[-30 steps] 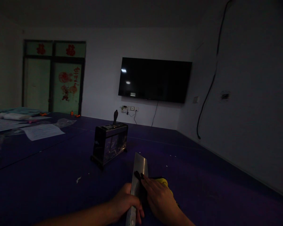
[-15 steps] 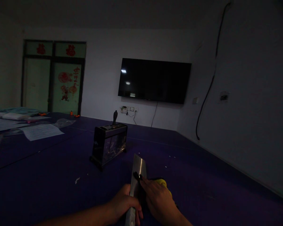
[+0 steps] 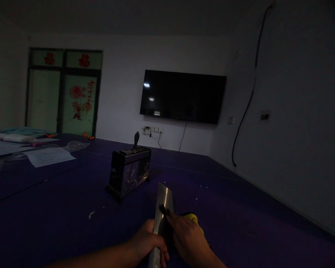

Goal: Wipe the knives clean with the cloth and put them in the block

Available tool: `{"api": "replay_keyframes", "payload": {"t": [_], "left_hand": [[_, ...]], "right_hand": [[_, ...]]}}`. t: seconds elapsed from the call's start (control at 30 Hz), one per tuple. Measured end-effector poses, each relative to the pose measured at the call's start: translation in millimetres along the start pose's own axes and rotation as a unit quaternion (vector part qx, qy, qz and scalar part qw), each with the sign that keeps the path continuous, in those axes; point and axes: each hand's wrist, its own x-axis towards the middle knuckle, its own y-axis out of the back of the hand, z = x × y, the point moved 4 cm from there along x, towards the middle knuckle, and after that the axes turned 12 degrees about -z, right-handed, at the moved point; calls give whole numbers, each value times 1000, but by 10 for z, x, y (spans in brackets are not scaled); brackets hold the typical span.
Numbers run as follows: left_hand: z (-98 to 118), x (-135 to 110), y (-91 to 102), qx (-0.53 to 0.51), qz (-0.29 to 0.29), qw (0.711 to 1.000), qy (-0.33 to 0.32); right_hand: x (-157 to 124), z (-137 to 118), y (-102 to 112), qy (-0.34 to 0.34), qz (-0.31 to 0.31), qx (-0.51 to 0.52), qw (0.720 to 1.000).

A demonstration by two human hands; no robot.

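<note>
My left hand (image 3: 150, 240) is closed around the handle of a cleaver (image 3: 165, 195), whose broad shiny blade points up and away from me. My right hand (image 3: 188, 236) lies against the right side of the blade, fingers bent towards it. Under and behind that hand shows a yellow and black thing (image 3: 192, 217) that looks like a cloth, mostly hidden by the hand. A dark patch, perhaps cloth or a reflection, shows on the blade at the fingertips. Beyond the cleaver stands a dark knife block (image 3: 134, 171) with one black handle (image 3: 136, 140) sticking up.
The purple tabletop (image 3: 72, 193) carries small white scraps (image 3: 92, 214). Papers (image 3: 49, 156) and clear plastic bags (image 3: 76, 145) lie at the left, with small orange items (image 3: 91, 138) at the far edge. A wall with a dark television (image 3: 184, 96) rises behind.
The fingertips of my right hand have shifted slightly along the blade. My left hand keeps its hold on the cleaver, and the knife block has not moved.
</note>
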Motion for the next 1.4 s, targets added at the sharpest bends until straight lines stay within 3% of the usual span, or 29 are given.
{"api": "replay_keyframes", "payload": {"t": [0.47,0.8,1.1,1.4], "left_hand": [[6,11,-4,13,-28,999,12],[-46,30,38,6,-19,1000,6],[13,-8,-5,7,-5,1000,11],[26,-10,-13,7,-12,1000,13]], "right_hand": [[2,3,-6,-14,-20,10,1000],[20,3,8,-17,-52,5,998],[-1,9,-19,-7,-20,16,1000],[0,-2,2,-6,-32,21,999]]}}
